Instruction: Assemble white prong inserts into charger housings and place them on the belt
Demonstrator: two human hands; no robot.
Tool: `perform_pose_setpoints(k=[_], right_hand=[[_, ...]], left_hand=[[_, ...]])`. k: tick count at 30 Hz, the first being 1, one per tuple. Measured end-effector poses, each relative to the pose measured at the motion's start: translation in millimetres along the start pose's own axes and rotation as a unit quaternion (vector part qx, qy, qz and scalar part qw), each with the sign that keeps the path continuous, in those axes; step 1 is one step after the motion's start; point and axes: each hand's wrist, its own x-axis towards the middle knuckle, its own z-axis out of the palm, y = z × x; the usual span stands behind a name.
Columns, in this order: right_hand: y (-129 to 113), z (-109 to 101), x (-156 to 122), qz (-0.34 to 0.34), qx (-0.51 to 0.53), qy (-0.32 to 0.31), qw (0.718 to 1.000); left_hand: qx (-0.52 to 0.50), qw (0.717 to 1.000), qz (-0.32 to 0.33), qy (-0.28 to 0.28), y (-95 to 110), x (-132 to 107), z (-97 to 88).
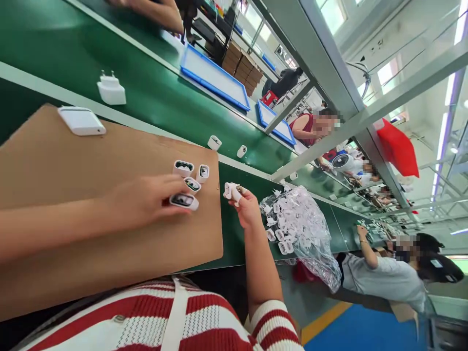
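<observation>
On the brown cardboard, my left hand (155,197) has its fingers and thumb around a white charger housing (192,202), whose open end shows a dark inside. Three more white housings stand close by: one charger housing (192,184) touches my fingertips, another (183,168) is behind it, and a third (203,173) sits to the right. Past the cardboard's right edge, my right hand (250,209) is closed on small white plastic charger parts (232,192), held up over the green table. Their exact number is hidden by the fingers.
A clear plastic bag (310,224) heaped with white plastic parts lies right of my right hand. A white plug charger (111,89) and loose housings (214,142) lie on the green belt. A flat white case (81,121) rests on the cardboard (109,165). Co-workers sit along the line.
</observation>
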Motion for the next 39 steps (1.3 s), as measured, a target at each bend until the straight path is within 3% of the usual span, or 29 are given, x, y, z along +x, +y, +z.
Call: perform_pose_setpoints(k=[2,4,9,14,16,19,20,22,30,39], right_hand=[[1.9,7.1,-11.6,-0.008,-0.03,-0.01,0.999],[5.4,16.1,-23.7,-0.025,-0.067,-0.017,0.997],[13.5,34.0,-45.8,-0.059,-0.126,-0.048,0.989],[1.8,33.6,-56.4,-0.115,-0.206,-0.14,0.962],[-5.0,34.0,-59.1,-0.2,-0.316,-0.129,0.919],[-9.8,39.0,-59.6,-0.327,-0.504,-0.101,0.793],[-9.5,41.3,-58.7,-0.348,-0.541,-0.106,0.758],[-6.6,45.4,-55.9,-0.363,-0.58,-0.128,0.718],[10.1,47.4,-52.3,-0.398,-0.631,-0.137,0.652],[8.9,51.6,-50.0,-0.446,-0.663,-0.115,0.59]], left_hand=[[-0.031,0.999,-0.013,-0.042,6.9,-8.7,30.3],[-0.036,0.998,-0.034,-0.036,9.5,-8.6,43.8],[-0.08,0.994,-0.067,-0.025,6.9,-8.4,39.8],[-0.13,0.988,-0.07,-0.036,9.6,-16.5,36.1],[-0.136,0.988,-0.071,-0.034,9.2,-16.6,36.1],[-0.153,0.985,-0.075,-0.036,5.6,-15.1,36.6],[-0.16,0.984,-0.075,-0.036,4.2,-14.7,37.1],[-0.17,0.983,-0.071,-0.029,2.0,-14.5,38.4],[-0.182,0.98,-0.077,-0.038,2.9,-13.7,40.0],[-0.178,0.981,-0.067,-0.04,-1.9,-10.0,40.6]])
